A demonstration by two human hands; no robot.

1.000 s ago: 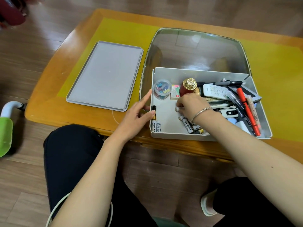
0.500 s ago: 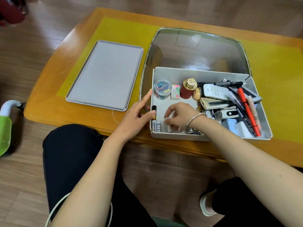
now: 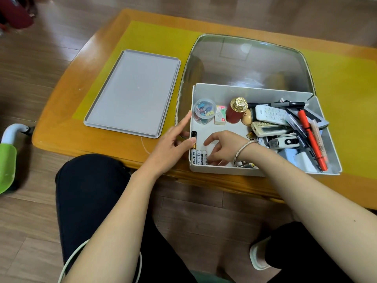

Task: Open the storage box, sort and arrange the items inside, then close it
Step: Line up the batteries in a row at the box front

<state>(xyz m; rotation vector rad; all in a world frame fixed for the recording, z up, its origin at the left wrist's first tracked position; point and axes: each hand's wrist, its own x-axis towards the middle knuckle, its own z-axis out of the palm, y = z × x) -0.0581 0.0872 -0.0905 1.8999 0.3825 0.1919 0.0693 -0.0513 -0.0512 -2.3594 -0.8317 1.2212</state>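
The white storage box (image 3: 222, 170) stands on the table with its clear lid (image 3: 244, 62) raised behind it. My left hand (image 3: 173, 145) pinches the box's left wall, thumb inside beside a black battery (image 3: 193, 134), index finger straight. My right hand (image 3: 222, 148) reaches into the front left corner, where its fingertips hold a white battery against two others in a row (image 3: 196, 157). At the back of the box sit a clip tub (image 3: 205, 111), an eraser (image 3: 220, 117) and a red bottle (image 3: 236, 112). Remotes (image 3: 270, 115) and an orange marker (image 3: 312, 139) are piled on the right.
A flat grey tray (image 3: 132, 92) lies on the yellow mat (image 3: 346, 94) left of the box. The wooden table's front edge (image 3: 102, 148) is just above my knees. A green and white object (image 3: 7, 160) stands on the floor at far left.
My right hand has moved from the middle of the box to its front left corner, bringing a white battery beside the two there. My left hand has stayed on the box wall.
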